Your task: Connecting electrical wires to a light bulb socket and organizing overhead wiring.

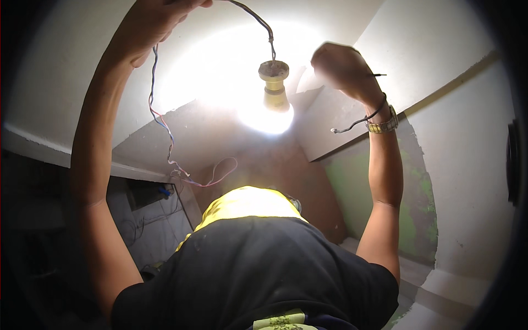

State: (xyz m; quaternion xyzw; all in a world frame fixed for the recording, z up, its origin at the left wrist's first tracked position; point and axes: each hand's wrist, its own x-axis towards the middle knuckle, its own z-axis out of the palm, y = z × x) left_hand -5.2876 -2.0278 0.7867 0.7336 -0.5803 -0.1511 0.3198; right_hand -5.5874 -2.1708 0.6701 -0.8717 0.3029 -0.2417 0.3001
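Note:
At the upper left my left hand (157, 25), partly cut off by the frame's top edge, curls around electrical wires. From it a twisted red and blue wire (154, 110) hangs down and ends in a loose pinkish loop. A dark cable (258, 17) runs from beside that hand to a bulb holder (274, 70), under which a light bulb (272, 118) glows brightly. My right hand (342, 67) is raised right of the holder, apart from it, closed and blurred. A thin dark tip (379, 75) shows beside it; what it grips is hidden. A short black wire (357, 124) circles my right wrist.
A metal-band watch (383, 124) sits on my right wrist. Behind are a pale ceiling (60, 71), a wall with green patches (352, 181) and a brown surface (308, 187). A dark opening (148, 198) with hanging cables lies at left. A dark round object (512, 162) is at far right.

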